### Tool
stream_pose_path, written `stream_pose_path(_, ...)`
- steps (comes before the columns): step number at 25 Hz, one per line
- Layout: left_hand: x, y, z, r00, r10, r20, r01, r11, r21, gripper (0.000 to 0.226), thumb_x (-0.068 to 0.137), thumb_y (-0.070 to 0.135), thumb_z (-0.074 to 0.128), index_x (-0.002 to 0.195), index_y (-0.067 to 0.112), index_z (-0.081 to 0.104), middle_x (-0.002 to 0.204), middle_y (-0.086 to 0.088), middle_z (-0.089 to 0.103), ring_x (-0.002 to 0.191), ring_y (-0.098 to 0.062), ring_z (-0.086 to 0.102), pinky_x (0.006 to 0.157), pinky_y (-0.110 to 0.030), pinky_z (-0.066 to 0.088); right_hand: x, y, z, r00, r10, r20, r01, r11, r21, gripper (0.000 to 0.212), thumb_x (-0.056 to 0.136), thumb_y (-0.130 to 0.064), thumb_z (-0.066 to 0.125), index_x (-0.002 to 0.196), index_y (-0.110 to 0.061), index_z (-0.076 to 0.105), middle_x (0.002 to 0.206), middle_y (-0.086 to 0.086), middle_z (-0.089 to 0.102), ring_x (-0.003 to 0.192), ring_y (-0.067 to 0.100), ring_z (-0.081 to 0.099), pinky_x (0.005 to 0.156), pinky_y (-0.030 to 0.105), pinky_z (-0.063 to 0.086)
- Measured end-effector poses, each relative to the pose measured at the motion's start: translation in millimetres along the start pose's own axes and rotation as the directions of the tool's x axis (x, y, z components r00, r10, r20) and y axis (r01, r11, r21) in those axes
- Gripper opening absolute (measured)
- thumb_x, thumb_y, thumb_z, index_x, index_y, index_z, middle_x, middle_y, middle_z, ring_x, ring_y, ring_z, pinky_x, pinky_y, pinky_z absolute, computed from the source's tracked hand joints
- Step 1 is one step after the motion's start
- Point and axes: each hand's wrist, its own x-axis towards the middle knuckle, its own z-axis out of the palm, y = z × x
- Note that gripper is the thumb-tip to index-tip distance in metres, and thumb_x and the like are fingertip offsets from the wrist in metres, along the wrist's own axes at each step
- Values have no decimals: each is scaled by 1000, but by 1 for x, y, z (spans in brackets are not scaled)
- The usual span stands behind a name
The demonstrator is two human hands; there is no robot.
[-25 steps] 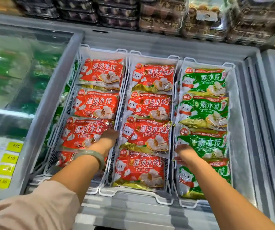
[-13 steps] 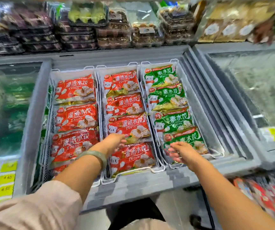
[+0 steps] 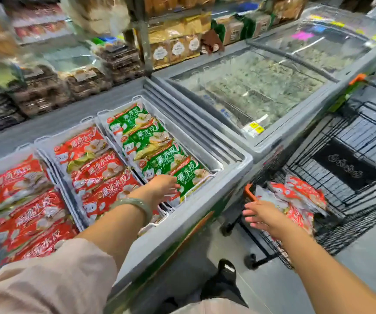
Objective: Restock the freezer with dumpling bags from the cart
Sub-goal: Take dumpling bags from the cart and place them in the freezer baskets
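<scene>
Shop aisle: freezer [image 3: 234,164] at 10 o'clock, red dumpling bags [image 3: 305,193] in cart [image 3: 352,200] at 3. Your left hand [image 3: 160,189] and right hand [image 3: 266,217] are empty, fingers [image 3: 250,211] spread. Grip the top bag broadside.

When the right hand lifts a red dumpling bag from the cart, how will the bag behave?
Probably floppy: the red dumpling bags lie crumpled and bent in the cart. Likely slippery, since the film looks shiny. Contents may shift, so the open right hand should hold one broadly.

Right grip [image 3: 266,218] moved from freezer [image 3: 207,211] to cart [image 3: 363,201] (fingers spread); left grip [image 3: 160,189] over green bags [image 3: 153,141].
</scene>
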Motion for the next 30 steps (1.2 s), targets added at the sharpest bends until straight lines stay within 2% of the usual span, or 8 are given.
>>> stream_pose_path(4,23,19,73,996,20,83,-28,995,93,21,99,22,42,113,13,55,102,-3,61,77,-11,55,66,-23,42,7,22,-66,998,61,-36,-59,997,47,6,95,-16,51,89,-15,53,77,4,59,57,14,50,46,17,40)
stream_pose_path(7,43,35,147,996,-9,92,-4,990,143,16,98,25,41,103,16,54,86,1,61,70,-10,53,60,-21,38,24,41,-127,993,117,-21,-114,989,93,6,96,-17,50,90,-16,52,72,3,54,55,14,46,49,17,36)
stream_pose_path(11,70,49,241,989,-38,145,-7,955,296,18,99,22,39,89,14,52,80,-1,57,61,-10,47,48,-18,35,54,54,-213,984,170,-50,-166,983,74,17,97,-21,50,108,-10,58,92,7,65,74,19,61,66,28,50)
stream_pose_path(14,97,51,302,980,-47,191,-34,917,398,22,99,13,41,79,14,51,77,-3,55,62,-10,51,53,-19,42,82,58,-269,971,220,-88,-210,971,114,23,96,-18,52,116,-7,55,82,8,60,63,19,55,53,25,45)
stream_pose_path(17,122,42,349,976,-82,202,-37,851,524,23,98,11,41,79,14,53,72,2,53,61,-8,49,58,-19,40,107,63,-300,963,255,-83,-249,965,84,15,98,-17,47,107,-8,54,79,8,54,60,17,47,54,25,35)
stream_pose_path(22,169,12,394,968,-154,199,-6,776,631,12,97,11,43,92,6,52,69,3,52,60,-7,48,61,-20,43,154,91,-309,958,284,-32,-284,959,-11,14,98,-20,46,96,-12,57,84,5,59,69,16,55,61,27,43)
stream_pose_path(26,210,-13,421,941,-248,228,27,729,684,15,95,12,44,95,5,58,85,-7,57,78,-19,55,79,-30,42,197,114,-304,951,310,-13,-310,949,-65,14,97,-19,46,90,-13,57,82,4,57,70,17,53,63,30,43)
stream_pose_path(30,259,-39,442,895,-361,264,53,671,739,29,96,12,45,121,2,57,117,-12,59,103,-23,55,90,-31,45,245,135,-296,945,327,-19,-323,919,-225,18,95,-24,44,95,-15,59,95,6,61,84,20,57,72,31,46)
